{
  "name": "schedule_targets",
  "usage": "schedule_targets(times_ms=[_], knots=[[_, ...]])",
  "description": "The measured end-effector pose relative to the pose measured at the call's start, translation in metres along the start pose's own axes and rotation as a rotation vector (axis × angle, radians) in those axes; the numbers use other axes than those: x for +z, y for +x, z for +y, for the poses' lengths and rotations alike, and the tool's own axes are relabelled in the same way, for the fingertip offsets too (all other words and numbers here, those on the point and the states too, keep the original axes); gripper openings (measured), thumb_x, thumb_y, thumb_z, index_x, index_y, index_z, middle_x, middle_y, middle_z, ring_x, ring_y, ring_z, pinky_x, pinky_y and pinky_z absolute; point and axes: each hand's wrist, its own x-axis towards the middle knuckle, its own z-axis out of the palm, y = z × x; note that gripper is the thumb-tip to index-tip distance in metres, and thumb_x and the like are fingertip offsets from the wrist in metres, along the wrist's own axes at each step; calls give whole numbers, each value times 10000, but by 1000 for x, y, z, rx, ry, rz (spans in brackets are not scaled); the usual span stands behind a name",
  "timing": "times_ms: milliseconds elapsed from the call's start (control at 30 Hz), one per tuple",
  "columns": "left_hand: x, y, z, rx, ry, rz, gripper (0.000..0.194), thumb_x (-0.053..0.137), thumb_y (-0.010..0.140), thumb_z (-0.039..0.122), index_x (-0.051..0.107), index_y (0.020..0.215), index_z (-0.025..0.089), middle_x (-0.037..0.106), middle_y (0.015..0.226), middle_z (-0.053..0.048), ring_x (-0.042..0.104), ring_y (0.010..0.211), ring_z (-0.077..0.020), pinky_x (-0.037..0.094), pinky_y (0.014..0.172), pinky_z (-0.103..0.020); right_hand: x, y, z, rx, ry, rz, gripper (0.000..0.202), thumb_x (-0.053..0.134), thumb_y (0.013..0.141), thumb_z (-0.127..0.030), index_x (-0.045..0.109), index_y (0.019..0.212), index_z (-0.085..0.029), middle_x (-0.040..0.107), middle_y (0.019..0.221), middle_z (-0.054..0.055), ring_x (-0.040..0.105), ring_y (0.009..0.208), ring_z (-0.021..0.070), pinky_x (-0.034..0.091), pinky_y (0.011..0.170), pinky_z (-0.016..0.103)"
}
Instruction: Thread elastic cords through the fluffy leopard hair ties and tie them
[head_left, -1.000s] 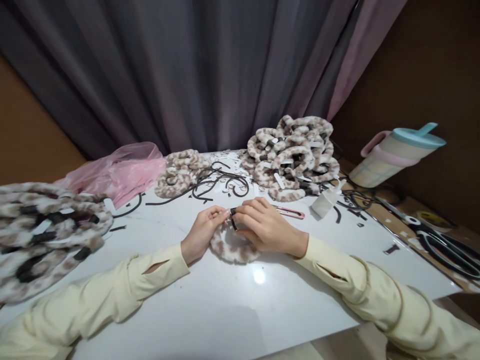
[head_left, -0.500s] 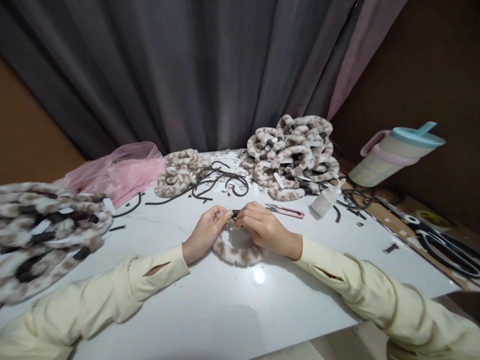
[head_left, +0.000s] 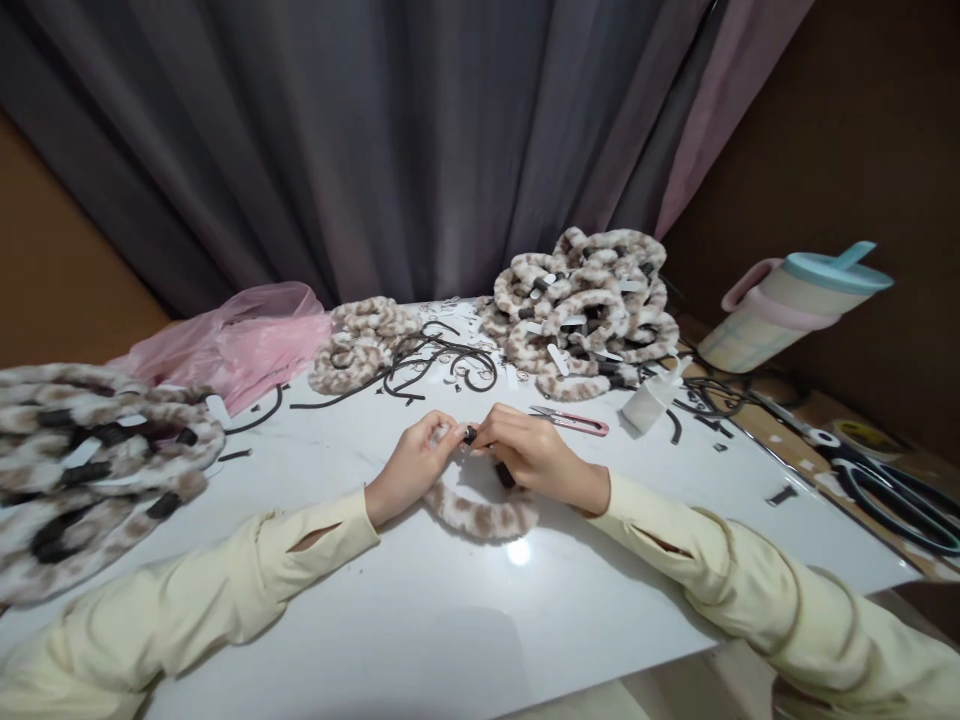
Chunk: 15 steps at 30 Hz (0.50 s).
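A furry white-and-brown spotted loop (head_left: 484,518) hangs in a curve between my two hands, low over the white table. My left hand (head_left: 415,462) is closed on its left end, where a small black tip (head_left: 469,435) sticks out from between thumb and fingers. My right hand (head_left: 538,458) is closed too, its fingertips pinched together close beside that tip; anything tiny between them cannot be made out. Under the right palm shows a black sleeve (head_left: 504,475) at the loop's other end, which the curled fingers partly hide.
Behind my right hand lie pink thread snips (head_left: 570,420) and a small white bottle (head_left: 651,402). Furry loops are piled at back right (head_left: 592,300) and left (head_left: 97,470). Black cords (head_left: 439,360), a pink bag (head_left: 247,335), scissors (head_left: 892,495) and a tumbler (head_left: 787,310) surround the workspace.
The black section between my hands has come apart: one black tip stays at my left fingers, another black part now shows below my right palm. My right hand has shifted slightly right.
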Motion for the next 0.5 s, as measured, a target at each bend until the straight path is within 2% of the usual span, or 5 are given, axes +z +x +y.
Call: schedule_targets(times_ms=[133, 300, 400, 500], knots=[[0, -4, 4, 45, 103, -28, 230, 484, 837, 394, 526, 762, 181, 583, 718, -7, 515, 693, -153, 372, 621, -245, 0, 4, -1, 276, 73, 129, 135, 508, 833, -135, 602, 742, -166, 608, 697, 31, 551, 657, 132, 435, 600, 241], [0, -8, 8, 99, 192, -37, 201, 484, 838, 371, 531, 768, 189, 586, 690, 4, 513, 632, -141, 360, 573, -233, 0, 7, -3, 601, 229, 135, 117, 605, 782, -247, 620, 703, -163, 608, 632, 13, 542, 575, 123, 413, 530, 227], [1, -8, 8, 160, 226, -31, 178, 486, 838, 350, 532, 773, 191, 585, 687, 9, 481, 574, -126, 356, 563, -233, 1, 9, -3, 688, 330, 130, 164, 627, 757, -312, 617, 696, -160, 600, 635, 14, 529, 555, 119, 417, 510, 228], [0, -9, 5, 252, 265, -43, 145, 471, 850, 318, 522, 786, 197, 561, 690, 7, 454, 561, -121, 359, 568, -239, -2, 10, -2, 698, 412, 99, 201, 663, 715, -344, 629, 679, -149, 618, 711, 33, 530, 585, 119, 435, 542, 237]])
